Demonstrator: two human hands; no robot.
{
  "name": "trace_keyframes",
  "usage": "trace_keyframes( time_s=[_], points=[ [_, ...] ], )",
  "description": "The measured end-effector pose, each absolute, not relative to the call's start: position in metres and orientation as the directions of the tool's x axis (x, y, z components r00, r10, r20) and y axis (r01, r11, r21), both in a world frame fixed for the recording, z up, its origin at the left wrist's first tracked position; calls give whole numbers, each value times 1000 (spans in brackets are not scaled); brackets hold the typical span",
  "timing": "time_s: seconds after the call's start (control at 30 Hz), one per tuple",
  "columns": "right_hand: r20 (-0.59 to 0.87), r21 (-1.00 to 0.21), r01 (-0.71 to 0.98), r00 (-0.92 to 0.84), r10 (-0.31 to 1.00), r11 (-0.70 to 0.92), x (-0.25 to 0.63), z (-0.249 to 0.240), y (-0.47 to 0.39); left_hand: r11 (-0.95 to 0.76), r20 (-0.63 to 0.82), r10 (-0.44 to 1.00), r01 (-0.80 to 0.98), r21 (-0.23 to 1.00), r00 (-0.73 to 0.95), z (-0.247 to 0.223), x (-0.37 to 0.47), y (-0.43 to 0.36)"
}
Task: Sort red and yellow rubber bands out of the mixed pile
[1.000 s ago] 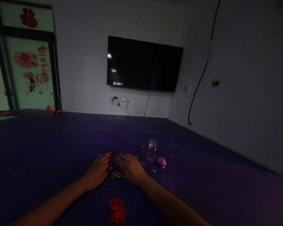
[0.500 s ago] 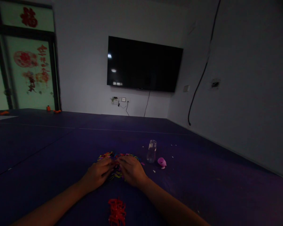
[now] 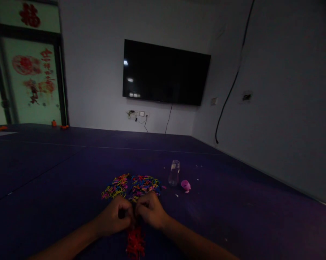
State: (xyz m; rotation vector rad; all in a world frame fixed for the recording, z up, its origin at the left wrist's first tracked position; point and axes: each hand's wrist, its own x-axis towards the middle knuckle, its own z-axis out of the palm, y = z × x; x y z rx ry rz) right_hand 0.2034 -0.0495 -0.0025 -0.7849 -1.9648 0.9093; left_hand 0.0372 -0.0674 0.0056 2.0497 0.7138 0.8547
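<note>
Close in front of me, my left hand (image 3: 114, 217) and my right hand (image 3: 152, 212) are nearly together, both with fingers curled in. Whatever lies between the fingertips is too dark and small to make out. Just below them is a bunch of small red loop-like pieces (image 3: 136, 243), its upper part beside my left fingertips. Beyond the hands lies a spread of small multicoloured loops (image 3: 145, 185), in yellow, pink, blue and red, with a second patch of coloured loops (image 3: 116, 186) to its left. I cannot tell whether they are clips or bands.
A clear bottle (image 3: 174, 174) stands uncapped right of the loops, beside a pink cap-like piece (image 3: 185, 186). White scraps (image 3: 176, 195) lie around them on the dark purple table (image 3: 71, 173). Orange objects (image 3: 64, 126) sit at the far left edge.
Both hands have drawn back from the coloured loops toward me, down to the red bunch. More of the multicoloured loops now shows, split into two patches.
</note>
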Motion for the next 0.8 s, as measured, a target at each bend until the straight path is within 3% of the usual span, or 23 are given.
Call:
trace_keyframes(
  time_s=[0.13, 0.23, 0.3, 0.37, 0.57, 0.8],
  points=[
    [542, -686, 357, -330, 773, 634, 210, 1, -39, -617, 459, 763, 305, 725, 454, 8, 34, -61],
    [612, -485, 515, -377, 695, 707, 217, 5, -29, -685, 632, 705, 541, 489, 322, 8, 27, -50],
    [604, -383, 566, -444, 662, 730, 220, 5, -23, -723, 711, 605, 620, 304, 358, 7, 22, -40],
    [575, -314, 612, -486, 658, 726, 221, 3, -18, -748, 734, 541, 635, 196, 411, 5, 18, -31],
    [491, -188, 714, -526, 694, 675, 220, -6, -11, -764, 676, 522, 638, 98, 521, -5, 16, -18],
    [480, -216, 716, -514, 711, 664, 218, -3, -12, -760, 591, 560, 643, 88, 580, -7, 16, -20]
  ],
)
